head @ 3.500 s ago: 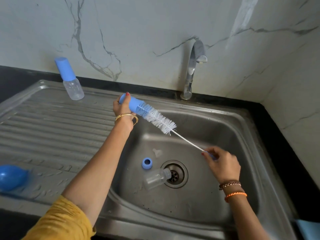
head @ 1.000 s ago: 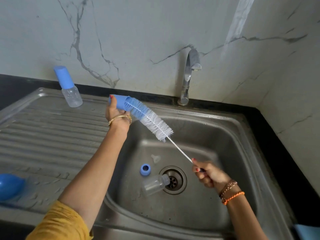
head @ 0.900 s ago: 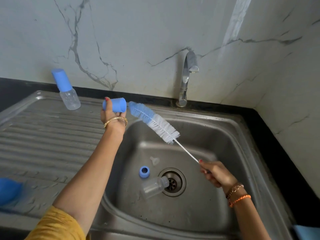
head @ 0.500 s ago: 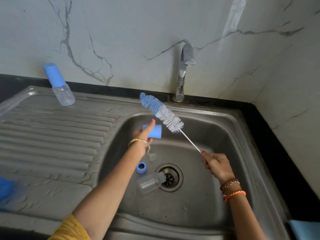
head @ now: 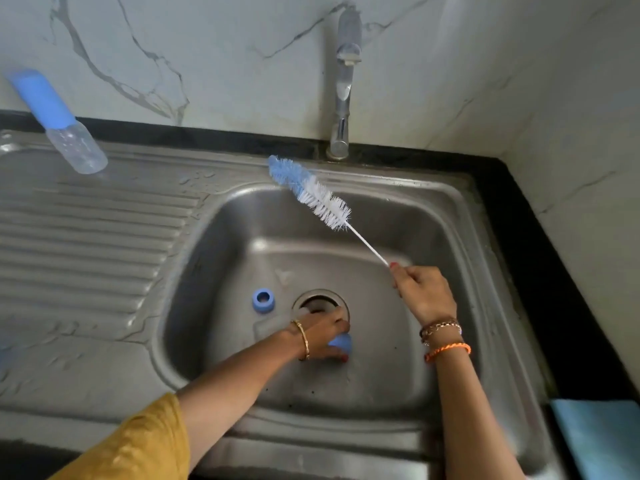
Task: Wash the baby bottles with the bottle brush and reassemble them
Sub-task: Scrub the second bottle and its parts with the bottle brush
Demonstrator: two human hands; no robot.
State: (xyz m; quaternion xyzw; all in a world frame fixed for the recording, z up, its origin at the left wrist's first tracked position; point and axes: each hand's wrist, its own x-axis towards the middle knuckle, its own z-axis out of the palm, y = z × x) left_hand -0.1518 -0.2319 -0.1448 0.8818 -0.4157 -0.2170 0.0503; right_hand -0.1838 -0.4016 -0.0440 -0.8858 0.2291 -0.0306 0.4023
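In the sink [head: 460, 237], left hand [head: 323, 336] gripping blue cap [head: 342, 342], right hand [head: 424, 294] holding brush [head: 313, 194]

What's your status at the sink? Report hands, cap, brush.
Left hand grips blue cap low in basin. Right hand holds bottle brush raised. Nothing blocking.

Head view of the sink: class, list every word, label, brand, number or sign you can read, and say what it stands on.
None can be read. The capped bottle on the drainboard, the blue ring in the sink, the bottle brush and the tap show no legible print; any moulded marks are too small or blurred.
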